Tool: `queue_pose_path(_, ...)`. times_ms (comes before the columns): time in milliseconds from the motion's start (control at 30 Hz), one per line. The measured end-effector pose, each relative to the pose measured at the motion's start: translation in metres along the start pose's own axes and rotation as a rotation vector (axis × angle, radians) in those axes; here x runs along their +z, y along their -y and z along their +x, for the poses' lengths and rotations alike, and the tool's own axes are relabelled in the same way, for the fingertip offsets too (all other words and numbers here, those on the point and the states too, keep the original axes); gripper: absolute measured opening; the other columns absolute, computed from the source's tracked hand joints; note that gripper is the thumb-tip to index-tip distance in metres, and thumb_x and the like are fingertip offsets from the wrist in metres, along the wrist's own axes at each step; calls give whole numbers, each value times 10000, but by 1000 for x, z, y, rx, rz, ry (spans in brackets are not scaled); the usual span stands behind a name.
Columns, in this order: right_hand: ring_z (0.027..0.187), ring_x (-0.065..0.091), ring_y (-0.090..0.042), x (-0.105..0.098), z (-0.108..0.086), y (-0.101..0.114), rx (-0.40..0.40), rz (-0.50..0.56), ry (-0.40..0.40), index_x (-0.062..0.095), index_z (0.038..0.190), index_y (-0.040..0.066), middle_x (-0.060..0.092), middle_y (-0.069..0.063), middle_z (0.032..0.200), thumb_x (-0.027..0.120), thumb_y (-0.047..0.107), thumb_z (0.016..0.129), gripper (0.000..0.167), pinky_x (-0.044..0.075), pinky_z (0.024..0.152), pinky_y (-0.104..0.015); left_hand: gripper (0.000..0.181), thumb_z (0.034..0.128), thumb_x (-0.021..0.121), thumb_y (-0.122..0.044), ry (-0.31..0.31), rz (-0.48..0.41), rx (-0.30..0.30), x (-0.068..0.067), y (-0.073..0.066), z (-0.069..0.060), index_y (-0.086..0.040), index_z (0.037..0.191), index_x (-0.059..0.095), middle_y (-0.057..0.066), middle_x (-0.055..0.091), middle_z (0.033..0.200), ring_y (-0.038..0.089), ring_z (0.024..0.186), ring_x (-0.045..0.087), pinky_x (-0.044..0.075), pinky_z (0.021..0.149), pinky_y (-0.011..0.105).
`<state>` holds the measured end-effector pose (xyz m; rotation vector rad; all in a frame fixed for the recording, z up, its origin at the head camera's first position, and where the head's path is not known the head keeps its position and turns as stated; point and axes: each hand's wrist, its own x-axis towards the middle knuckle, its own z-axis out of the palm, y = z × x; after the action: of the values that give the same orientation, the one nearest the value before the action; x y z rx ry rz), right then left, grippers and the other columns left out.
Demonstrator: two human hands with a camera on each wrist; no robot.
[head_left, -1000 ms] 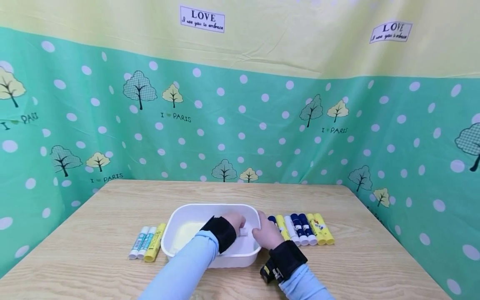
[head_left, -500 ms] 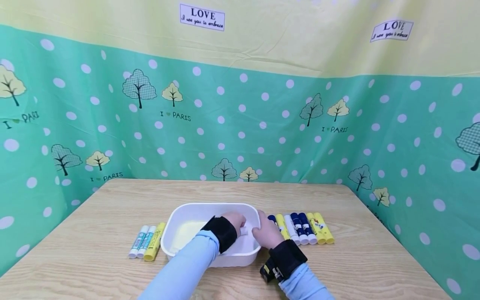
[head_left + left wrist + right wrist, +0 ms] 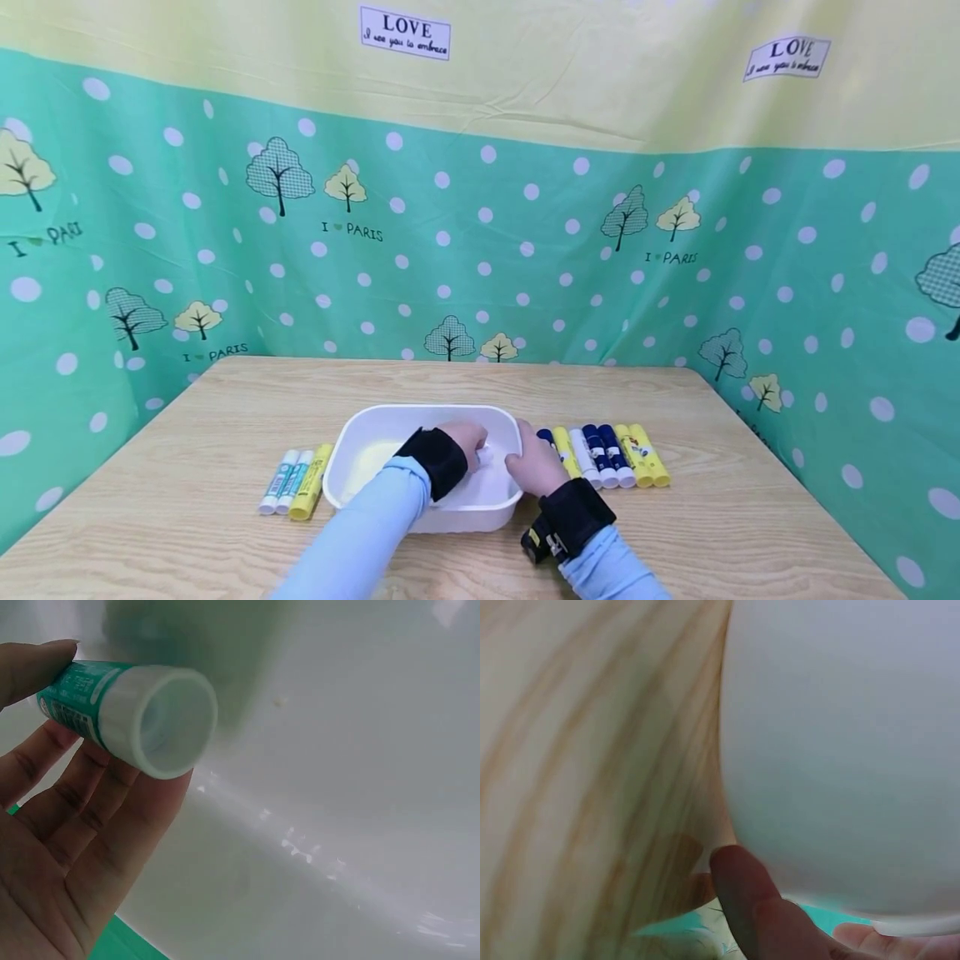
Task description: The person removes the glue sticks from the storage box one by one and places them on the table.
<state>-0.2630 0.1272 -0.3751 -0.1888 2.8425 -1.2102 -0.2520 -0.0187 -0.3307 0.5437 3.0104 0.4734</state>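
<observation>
A white plastic basin (image 3: 457,521) stands mid-table. Inside it, my left hand (image 3: 463,440) holds a glue stick (image 3: 82,701) with a teal label, thumb on one side and fingers on the other. The stick's hollow white end faces the left wrist camera; in the head view just a bit of that end shows past the fingers. At the basin's right side, my right hand (image 3: 540,465) grips the rim, thumb over the inner edge. From the right wrist, a finger (image 3: 746,889) is seen against the basin's outer wall (image 3: 832,765).
Left of the basin lie two teal-and-white glue sticks (image 3: 287,482) beside a yellow one (image 3: 311,483). A row of several navy, white and yellow glue sticks (image 3: 606,457) lies to the right, partly behind my right hand. A printed curtain (image 3: 480,250) surrounds the wooden table (image 3: 187,517).
My left hand has shifted slightly up and left within the basin, still holding the glue stick, whose visible end has turned a little. The right hand keeps its place on the rim.
</observation>
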Motion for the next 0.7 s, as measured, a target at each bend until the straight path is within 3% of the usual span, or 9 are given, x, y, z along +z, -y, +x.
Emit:
queue_pose_path(167,955,546,-294,-1,-1,1,18,-12,-9,256,1327,30,433,-231,1236,466,59,796,572,492,673,-391,122,659,589,-30,38,-106,-61,-18,10,4,-105,742,540,-22,504,664,134,620,440,343,590,253)
queue_pose_path(367,959,547,-297,-3,-1,0,18,4,-12,262,1326,44,426,-223,1248,457,41,795,566,496,657,-382,169,657,626,-25,22,25,-24,-43,31,12,-40,810,556,31,557,756,158,652,463,385,595,268)
queue_pose_path(533,966,544,-303,-4,-3,-2,11,8,-10,244,1331,27,416,-235,1251,453,30,794,576,496,658,-379,190,669,625,-45,0,1,-82,-63,53,2,-30,838,539,55,558,785,171,652,469,384,570,264)
queue_pose_path(700,996,531,-308,-5,-3,-4,17,0,-11,236,1332,16,413,-239,1253,451,30,796,577,491,689,-394,181,662,610,-59,-77,-11,-120,-79,82,-12,-2,814,531,81,561,758,183,644,485,397,577,274)
